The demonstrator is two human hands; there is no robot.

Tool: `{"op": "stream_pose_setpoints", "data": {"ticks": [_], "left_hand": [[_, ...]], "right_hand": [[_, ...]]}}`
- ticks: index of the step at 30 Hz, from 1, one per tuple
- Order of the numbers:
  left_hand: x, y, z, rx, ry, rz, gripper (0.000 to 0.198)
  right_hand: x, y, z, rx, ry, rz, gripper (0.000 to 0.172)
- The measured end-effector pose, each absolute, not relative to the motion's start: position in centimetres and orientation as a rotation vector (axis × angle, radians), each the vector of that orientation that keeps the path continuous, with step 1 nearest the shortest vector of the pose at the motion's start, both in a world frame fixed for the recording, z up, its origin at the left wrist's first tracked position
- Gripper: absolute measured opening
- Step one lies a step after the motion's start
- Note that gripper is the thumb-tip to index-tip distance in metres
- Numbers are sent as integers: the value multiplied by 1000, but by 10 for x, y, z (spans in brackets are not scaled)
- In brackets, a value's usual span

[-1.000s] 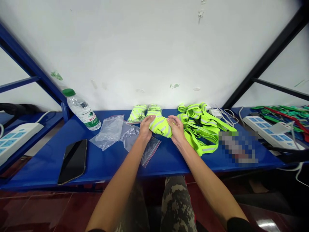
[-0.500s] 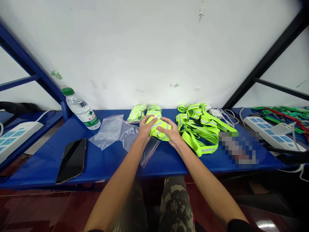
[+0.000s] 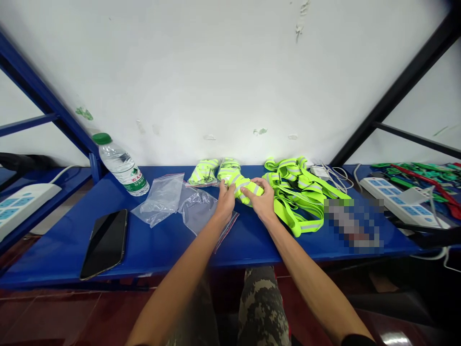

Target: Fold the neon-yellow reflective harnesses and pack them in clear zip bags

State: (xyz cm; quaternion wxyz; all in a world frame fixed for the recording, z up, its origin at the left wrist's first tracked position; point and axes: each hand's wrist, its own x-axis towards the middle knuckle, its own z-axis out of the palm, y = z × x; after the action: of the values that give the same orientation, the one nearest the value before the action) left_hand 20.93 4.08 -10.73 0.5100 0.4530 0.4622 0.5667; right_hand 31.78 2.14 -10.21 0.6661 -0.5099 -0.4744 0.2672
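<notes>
A folded bundle of neon-yellow reflective strap [image 3: 247, 186] with silver stripes is held between both hands above the blue table [image 3: 173, 250]. My left hand [image 3: 226, 198] grips its left end, and my right hand [image 3: 263, 194] is closed round the right end with the thumb on top. Just behind lie two bagged reflective strap bundles, a left one [image 3: 204, 171] and a right one [image 3: 229, 166]. A loose heap of reflective straps [image 3: 300, 211] spreads to the right of my right hand. Near my left forearm lies a clear zip bag [image 3: 198, 209], partly hidden by it.
Another clear zip bag [image 3: 162, 194] lies further left, near a water bottle [image 3: 124, 166] and a black phone [image 3: 105, 244]. White cables [image 3: 336, 175] are behind the heap. Power strips stand at the left [image 3: 27, 204] and right [image 3: 401, 202]. A wall rises behind the table.
Both hands have shifted slightly right with the strap bundle, which now looks longer and more stretched out sideways. My left hand has moved lower along its near side.
</notes>
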Motion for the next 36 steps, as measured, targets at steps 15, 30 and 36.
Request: {"op": "stream_pose_setpoints", "data": {"ticks": [15,30,36], "left_hand": [[212,36,-85,480,733,1267,42],[193,45,-75,389,832,1606,47],[209,36,-80,625,883,1670,66]], "right_hand": [[305,14,-103,-997,-1054,844,39],[298,0,-99,-768,-612,1541,65],[291,1,-105,-779,-606,1431,92]]}}
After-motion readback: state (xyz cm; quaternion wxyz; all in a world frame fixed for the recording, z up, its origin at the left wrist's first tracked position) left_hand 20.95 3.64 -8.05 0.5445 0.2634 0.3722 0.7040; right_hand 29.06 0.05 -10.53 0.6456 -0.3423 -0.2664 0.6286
